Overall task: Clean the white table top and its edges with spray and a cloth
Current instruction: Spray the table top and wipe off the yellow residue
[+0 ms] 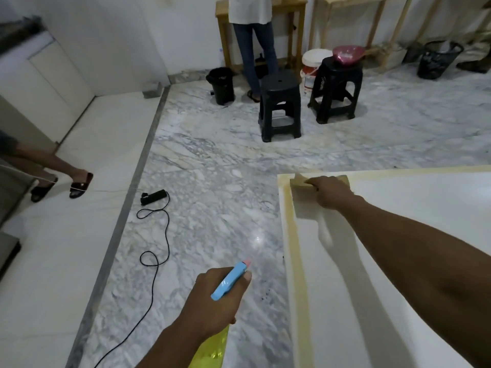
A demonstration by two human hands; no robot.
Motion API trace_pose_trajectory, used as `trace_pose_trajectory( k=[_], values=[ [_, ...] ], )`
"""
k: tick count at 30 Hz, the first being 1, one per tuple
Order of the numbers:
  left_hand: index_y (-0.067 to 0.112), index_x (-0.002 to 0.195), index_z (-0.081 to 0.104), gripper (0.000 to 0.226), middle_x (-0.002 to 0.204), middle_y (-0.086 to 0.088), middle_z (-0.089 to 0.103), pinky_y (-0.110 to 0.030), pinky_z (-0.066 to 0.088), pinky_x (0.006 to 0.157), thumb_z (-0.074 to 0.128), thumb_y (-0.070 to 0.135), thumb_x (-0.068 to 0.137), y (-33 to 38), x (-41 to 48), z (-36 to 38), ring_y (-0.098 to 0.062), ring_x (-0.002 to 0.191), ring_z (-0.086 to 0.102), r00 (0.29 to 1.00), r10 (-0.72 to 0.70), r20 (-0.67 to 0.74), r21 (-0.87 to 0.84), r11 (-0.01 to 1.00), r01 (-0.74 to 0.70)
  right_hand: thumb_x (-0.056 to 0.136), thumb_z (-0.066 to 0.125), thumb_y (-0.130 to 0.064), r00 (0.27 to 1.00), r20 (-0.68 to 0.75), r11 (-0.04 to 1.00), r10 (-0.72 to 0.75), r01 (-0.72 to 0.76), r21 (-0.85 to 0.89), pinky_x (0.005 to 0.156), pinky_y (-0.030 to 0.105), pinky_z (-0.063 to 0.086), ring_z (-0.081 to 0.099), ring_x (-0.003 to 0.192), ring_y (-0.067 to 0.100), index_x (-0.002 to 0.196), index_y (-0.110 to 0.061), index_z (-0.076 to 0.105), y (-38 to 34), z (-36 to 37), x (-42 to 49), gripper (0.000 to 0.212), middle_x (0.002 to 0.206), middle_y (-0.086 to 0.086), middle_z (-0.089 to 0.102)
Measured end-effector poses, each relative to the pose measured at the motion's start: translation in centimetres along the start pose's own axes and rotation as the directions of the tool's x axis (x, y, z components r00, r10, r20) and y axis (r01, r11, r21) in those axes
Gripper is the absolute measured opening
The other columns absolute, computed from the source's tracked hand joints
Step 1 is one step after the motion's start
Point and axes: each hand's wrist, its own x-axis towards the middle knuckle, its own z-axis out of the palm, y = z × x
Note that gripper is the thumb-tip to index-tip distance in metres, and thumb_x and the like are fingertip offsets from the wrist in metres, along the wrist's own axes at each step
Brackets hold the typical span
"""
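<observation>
Marble floor (pixel 212 160) open beside table edge (pixel 295 261); cloth (pixel 299 184) at far corner.

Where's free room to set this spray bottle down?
The table top is bare right of the cloth and right hand, and between its left edge and your forearm. The marble floor between table and cable is open. Crowded: the far left corner, under the cloth.

The cloth (pixel 299 182) sits on the table top (pixel 414 208), far left corner; spray bottle (pixel 230 284) left of it.
</observation>
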Motion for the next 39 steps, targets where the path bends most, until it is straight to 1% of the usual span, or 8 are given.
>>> trace_pose_trajectory(
  k=[4,13,17,26,29,32,36,39],
  values=[
    [-0.011,0.092,0.070,0.043,0.085,-0.037,0.067,-0.026,0.055,0.046,0.069,0.031,0.102,-0.4,1.2,-0.3,-0.029,0.054,0.061,1.000,-0.024,-0.012,0.025,0.999,0.025,0.093,0.045,-0.001,1.000,-0.004,1.000,-0.013,0.013,0.021,0.118,0.039,0.023,0.026,0.149,0.022,0.146,-0.026,0.047,0.0,6.2,-0.6,0.059,0.159,-0.001,0.036],
    [-0.003,0.090,0.074,0.044,0.084,-0.032,0.071,-0.039,0.064,0.052,0.067,0.039,0.103,-0.2,-0.7,0.3,-0.032,0.059,0.074,1.000,0.005,0.018,0.104,0.995,-0.006,0.091,0.050,0.002,0.994,-0.091,0.987,-0.065,0.078,0.144,0.121,0.044,0.011,0.022,0.151,0.020,0.144,-0.022,0.050,1.4,10.1,-8.9,0.058,0.159,-0.001,0.035],
    [0.000,0.096,0.077,0.034,0.091,-0.035,0.072,-0.040,0.065,0.052,0.067,0.032,0.103,-0.7,-3.9,0.4,-0.042,0.081,0.076,0.999,0.027,0.034,0.081,0.996,-0.030,0.094,0.052,-0.005,0.993,-0.107,0.979,-0.052,0.072,0.188,0.119,0.043,0.019,0.027,0.149,0.020,0.142,-0.023,0.052,1.3,12.3,-15.5,0.052,0.157,-0.002,0.039],
    [-0.003,0.096,0.076,0.042,0.089,-0.035,0.071,-0.053,0.065,0.057,0.069,0.039,0.101,-5.6,-18.5,0.0,-0.040,0.058,0.075,0.995,0.034,0.091,0.087,0.995,-0.042,0.094,0.052,-0.007,0.990,-0.138,0.983,-0.002,0.028,0.180,0.118,0.044,0.025,0.031,0.148,0.022,0.141,-0.021,0.054,-0.8,19.4,-35.8,0.049,0.154,-0.002,0.042],
    [-0.002,0.100,0.078,0.038,0.091,-0.036,0.071,-0.045,0.065,0.053,0.071,0.036,0.101,-7.6,-21.9,0.0,-0.043,0.062,0.074,0.997,0.006,0.083,0.053,0.999,-0.010,0.091,0.048,-0.011,0.990,-0.144,0.984,0.006,0.020,0.177,0.115,0.049,0.032,0.038,0.144,0.026,0.137,-0.019,0.059,-1.7,20.8,-41.1,0.048,0.150,0.001,0.048],
    [-0.001,0.092,0.077,0.041,0.089,-0.034,0.073,-0.037,0.061,0.048,0.070,0.038,0.101,-8.6,-24.4,0.2,-0.029,0.049,0.071,0.996,0.006,0.088,0.114,0.993,-0.016,0.078,0.049,-0.014,0.978,-0.209,0.988,-0.015,0.047,0.148,0.097,0.055,0.049,0.055,0.129,0.034,0.123,-0.020,0.070,-2.2,22.3,-45.5,0.050,0.136,0.005,0.062],
    [-0.001,0.087,0.074,0.045,0.085,-0.031,0.073,-0.050,0.065,0.057,0.068,0.041,0.101,-8.8,-25.7,0.0,-0.027,0.051,0.074,0.994,0.049,0.094,0.137,0.989,-0.062,0.092,0.053,-0.018,0.998,-0.054,0.984,0.023,-0.013,0.175,0.106,0.034,0.044,0.044,0.140,0.018,0.134,-0.024,0.062,-2.2,22.1,-49.0,0.043,0.146,-0.005,0.052],
    [0.000,0.085,0.074,0.043,0.085,-0.034,0.071,-0.044,0.065,0.055,0.069,0.039,0.101,-8.4,-25.5,0.0,-0.035,0.060,0.075,0.991,0.087,0.098,0.096,0.991,-0.097,0.090,0.060,-0.016,0.996,0.082,0.936,0.036,-0.062,0.345,0.082,0.026,0.049,0.066,0.103,0.015,0.115,-0.029,0.070,-2.2,17.9,-48.7,0.030,0.109,-0.005,0.071]
  ],
)
